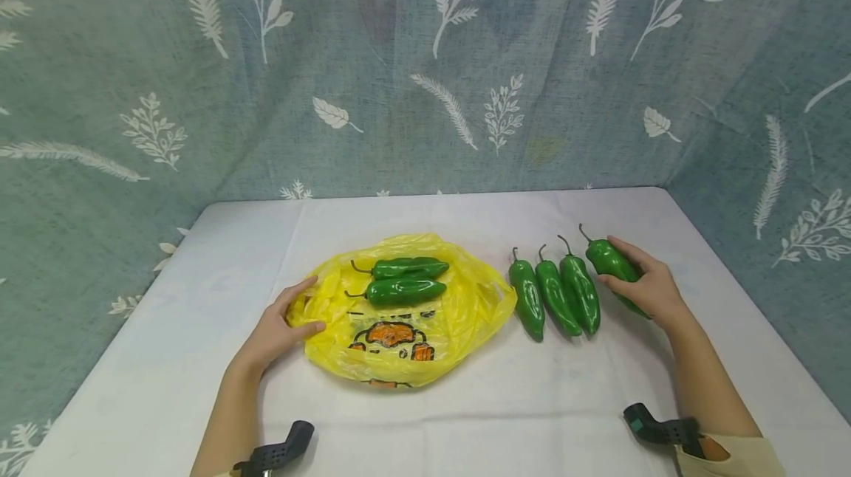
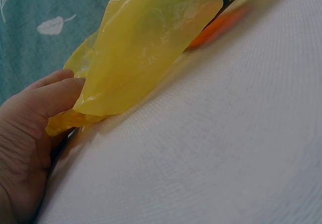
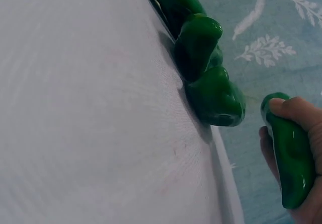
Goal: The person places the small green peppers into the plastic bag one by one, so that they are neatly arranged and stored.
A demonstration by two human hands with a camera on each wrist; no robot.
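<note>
A yellow plastic bag (image 1: 405,314) lies flat on the white table (image 1: 465,418), with two green peppers (image 1: 405,280) on top of it. My left hand (image 1: 282,325) pinches the bag's left edge (image 2: 90,103) between thumb and fingers. To the bag's right, three green peppers (image 1: 555,292) lie side by side; the right wrist view shows them as a dark green pile (image 3: 201,58). My right hand (image 1: 645,286) grips a fourth green pepper (image 1: 612,259) at the row's right end, its glossy body (image 3: 292,163) wrapped by my fingers.
A teal cloth with white leaf prints (image 1: 425,71) hangs behind and at both sides of the table. Black wrist mounts (image 1: 279,451) show at the bottom of the head view. Bare white tabletop lies in front of the bag and peppers.
</note>
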